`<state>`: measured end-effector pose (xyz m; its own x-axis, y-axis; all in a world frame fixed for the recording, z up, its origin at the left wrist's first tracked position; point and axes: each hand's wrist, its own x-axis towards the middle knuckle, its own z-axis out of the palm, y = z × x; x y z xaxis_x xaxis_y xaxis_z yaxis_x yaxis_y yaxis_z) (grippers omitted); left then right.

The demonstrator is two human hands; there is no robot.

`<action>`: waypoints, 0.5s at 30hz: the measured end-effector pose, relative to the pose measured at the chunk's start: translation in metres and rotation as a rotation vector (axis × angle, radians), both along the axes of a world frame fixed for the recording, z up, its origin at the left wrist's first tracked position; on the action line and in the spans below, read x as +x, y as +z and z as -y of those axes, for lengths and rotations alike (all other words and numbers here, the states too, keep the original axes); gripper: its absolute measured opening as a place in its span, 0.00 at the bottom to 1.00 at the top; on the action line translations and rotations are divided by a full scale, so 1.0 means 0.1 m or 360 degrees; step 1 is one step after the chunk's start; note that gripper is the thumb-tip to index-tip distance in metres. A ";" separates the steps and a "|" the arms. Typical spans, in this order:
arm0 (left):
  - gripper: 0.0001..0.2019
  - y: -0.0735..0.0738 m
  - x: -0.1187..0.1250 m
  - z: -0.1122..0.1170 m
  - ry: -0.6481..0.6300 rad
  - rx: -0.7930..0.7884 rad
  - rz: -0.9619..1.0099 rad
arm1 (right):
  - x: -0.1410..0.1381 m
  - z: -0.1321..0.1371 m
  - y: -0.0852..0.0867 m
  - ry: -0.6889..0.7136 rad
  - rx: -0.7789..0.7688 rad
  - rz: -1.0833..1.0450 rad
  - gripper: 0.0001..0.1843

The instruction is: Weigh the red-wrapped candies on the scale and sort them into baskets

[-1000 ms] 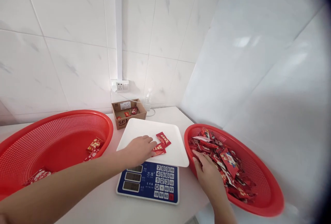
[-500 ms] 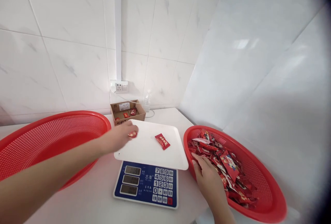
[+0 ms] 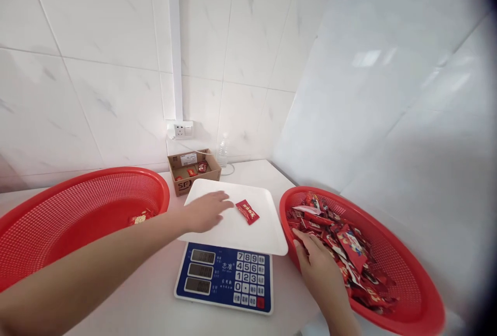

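My left hand [image 3: 207, 210] is over the white weighing tray [image 3: 217, 240], fingers stretched towards a red snack packet [image 3: 247, 212] that lies on it. The fingertips are just left of the packet, and nothing shows in the hand. My right hand [image 3: 312, 253] rests at the near-left rim of the right red basket [image 3: 421, 300], its fingers apart beside a heap of red wrapped packets [image 3: 351, 248]. The tray sits on a blue-faced digital scale [image 3: 225, 279] with displays and keys. In the left red basket [image 3: 97, 180], a packet [image 3: 140, 218] shows above my forearm.
A small cardboard box [image 3: 194, 173] holding a few red packets stands behind the tray. Next to it is a clear plastic bottle [image 3: 222, 150] by the tiled wall [image 3: 116, 92]. A socket [image 3: 180, 130] with a plug and a cable is above. The white table [image 3: 248, 168] meets the wall.
My left hand has let go of a red packet, now lying in the left basket, and has moved right across the tray towards the other packet. My right hand stays at the right basket.
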<state>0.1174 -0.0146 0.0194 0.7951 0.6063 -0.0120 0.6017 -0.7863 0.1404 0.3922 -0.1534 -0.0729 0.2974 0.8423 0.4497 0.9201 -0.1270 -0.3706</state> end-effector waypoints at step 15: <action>0.14 0.04 -0.15 -0.10 0.0248 0.0094 0.0089 | 0.17 -0.04 -0.19 0.0056 0.0060 0.0137 0.25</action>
<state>0.1019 -0.0048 0.0230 0.6897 0.7208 0.0688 0.7097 -0.6918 0.1332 0.4095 -0.1497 -0.0915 0.2268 0.8334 0.5040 0.9524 -0.0816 -0.2937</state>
